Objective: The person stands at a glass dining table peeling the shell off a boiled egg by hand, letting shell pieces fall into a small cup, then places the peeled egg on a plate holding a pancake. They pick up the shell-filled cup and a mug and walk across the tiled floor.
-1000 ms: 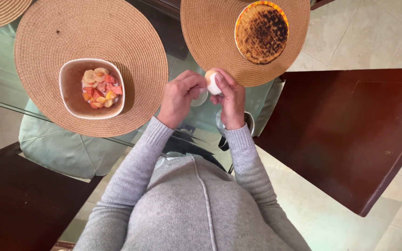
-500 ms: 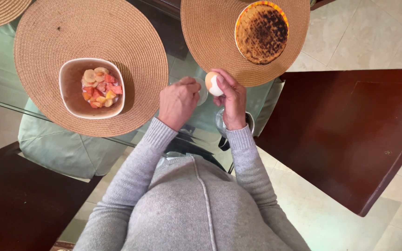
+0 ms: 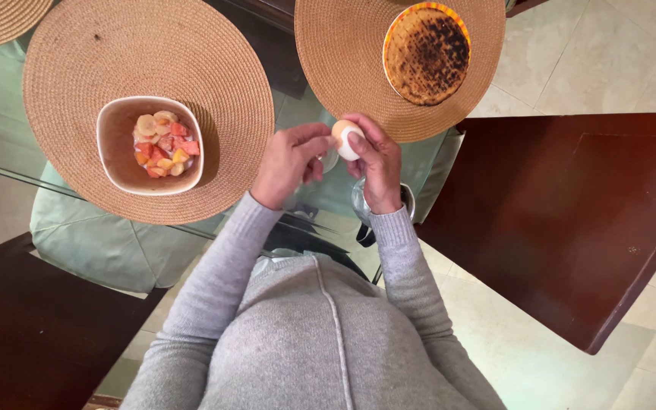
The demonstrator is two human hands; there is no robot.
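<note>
My right hand [image 3: 377, 163] holds a boiled egg [image 3: 345, 140], partly peeled so white shows under tan shell, above the glass table between two woven round placemats. My left hand [image 3: 291, 161] sits just left of the egg, with its fingertips pinched at the egg's side. A small clear dish [image 3: 330, 161] lies under my hands, mostly hidden. Grey sleeves cover both my arms.
A square bowl of cut fruit [image 3: 151, 144] rests on the left placemat [image 3: 77, 68]. A charred flatbread on a coloured plate [image 3: 427, 53] lies on the right placemat [image 3: 343, 53]. A dark wooden chair [image 3: 571, 220] stands to the right. A glass [image 3: 385, 205] stands below my right wrist.
My left hand has shifted slightly at the egg's side, its fingers moving down and back to the shell. The egg stays in my right hand at the same spot.
</note>
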